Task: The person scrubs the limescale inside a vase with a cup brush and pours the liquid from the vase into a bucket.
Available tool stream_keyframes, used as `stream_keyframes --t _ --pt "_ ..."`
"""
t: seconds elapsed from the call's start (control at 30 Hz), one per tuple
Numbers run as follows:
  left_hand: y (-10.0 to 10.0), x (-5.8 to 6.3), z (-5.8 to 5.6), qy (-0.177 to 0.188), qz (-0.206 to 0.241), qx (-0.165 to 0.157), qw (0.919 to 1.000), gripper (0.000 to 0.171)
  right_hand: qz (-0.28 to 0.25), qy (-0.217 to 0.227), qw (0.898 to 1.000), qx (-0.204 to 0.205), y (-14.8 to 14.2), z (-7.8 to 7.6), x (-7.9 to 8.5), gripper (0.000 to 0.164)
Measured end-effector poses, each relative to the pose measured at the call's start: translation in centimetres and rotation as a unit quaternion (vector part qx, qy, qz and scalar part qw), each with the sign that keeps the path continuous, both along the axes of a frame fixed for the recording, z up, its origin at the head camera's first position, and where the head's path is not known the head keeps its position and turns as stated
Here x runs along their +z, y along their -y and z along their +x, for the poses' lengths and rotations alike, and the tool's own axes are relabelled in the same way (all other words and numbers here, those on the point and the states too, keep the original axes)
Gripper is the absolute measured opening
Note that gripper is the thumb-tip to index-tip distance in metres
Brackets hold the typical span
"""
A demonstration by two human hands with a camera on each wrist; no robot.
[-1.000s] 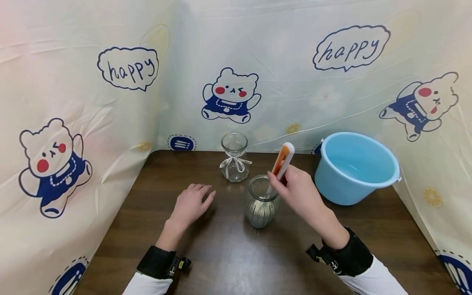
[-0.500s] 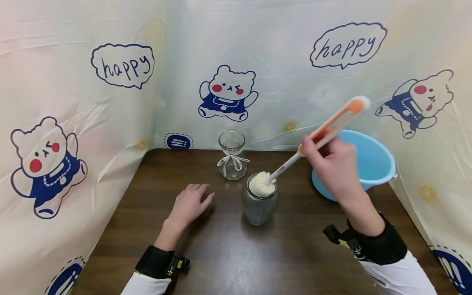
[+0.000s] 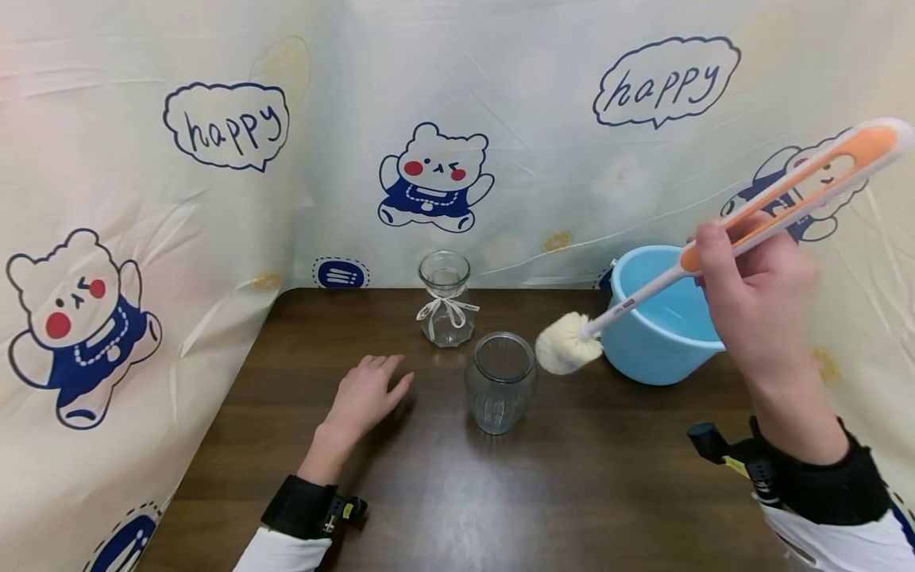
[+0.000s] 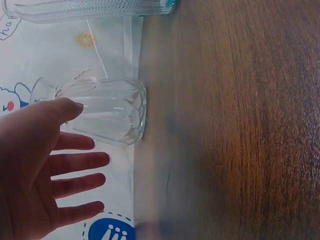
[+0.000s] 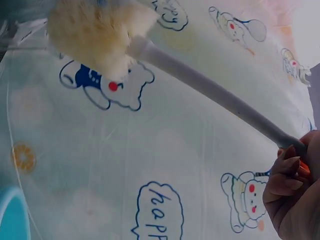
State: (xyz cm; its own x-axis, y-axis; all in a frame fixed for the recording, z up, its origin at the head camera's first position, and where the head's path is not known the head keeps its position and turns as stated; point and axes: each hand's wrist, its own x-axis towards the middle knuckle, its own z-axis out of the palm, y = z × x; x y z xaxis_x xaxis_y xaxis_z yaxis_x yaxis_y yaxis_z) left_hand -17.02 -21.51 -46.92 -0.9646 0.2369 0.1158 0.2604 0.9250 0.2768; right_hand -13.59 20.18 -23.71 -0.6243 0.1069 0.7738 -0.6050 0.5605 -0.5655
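A bottle brush (image 3: 793,191) with an orange-and-white handle and a cream, fluffy head is gripped by my right hand (image 3: 761,306). Its head (image 3: 567,344) hangs in the air, just right of a clear glass jar (image 3: 502,389) that stands upright on the table. Seen from the right wrist, the brush's grey-white shaft (image 5: 210,92) runs from the curled fingers to the head. My left hand (image 3: 366,393) is to the left of the jar, apart from it, with relaxed fingers and nothing held. In the left wrist view its fingers (image 4: 80,162) are spread.
Behind the jar stands a smaller glass vase (image 3: 449,306) with a white ribbon bow. A light blue bucket (image 3: 654,353) is at the back right, partly behind the brush. Printed cloth (image 3: 543,183) hangs behind the brown table (image 3: 429,492).
My right hand has lifted the brush out of the jar and carried it up and to the right. The jar stays standing. My left hand has hardly moved.
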Motion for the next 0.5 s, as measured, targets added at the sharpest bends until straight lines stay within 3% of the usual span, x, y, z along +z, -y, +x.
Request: stream_keyframes --t 0.1,0.23,0.5 --pt "0.0 0.1 0.0 -0.003 -0.004 -0.001 1.0000 0.052 0.091 0.030 0.995 -0.026 -0.8 -0.1 -0.4 0.022" --pt "-0.1 0.1 0.1 -0.003 -0.010 -0.004 0.9999 0.055 0.197 0.117 0.973 -0.008 -1.4 -0.4 -1.8 0.020" --pt "-0.4 0.2 0.3 -0.002 -0.012 -0.004 0.9999 0.053 0.303 0.281 0.908 0.070 -1.3 -2.2 -7.3 0.025"
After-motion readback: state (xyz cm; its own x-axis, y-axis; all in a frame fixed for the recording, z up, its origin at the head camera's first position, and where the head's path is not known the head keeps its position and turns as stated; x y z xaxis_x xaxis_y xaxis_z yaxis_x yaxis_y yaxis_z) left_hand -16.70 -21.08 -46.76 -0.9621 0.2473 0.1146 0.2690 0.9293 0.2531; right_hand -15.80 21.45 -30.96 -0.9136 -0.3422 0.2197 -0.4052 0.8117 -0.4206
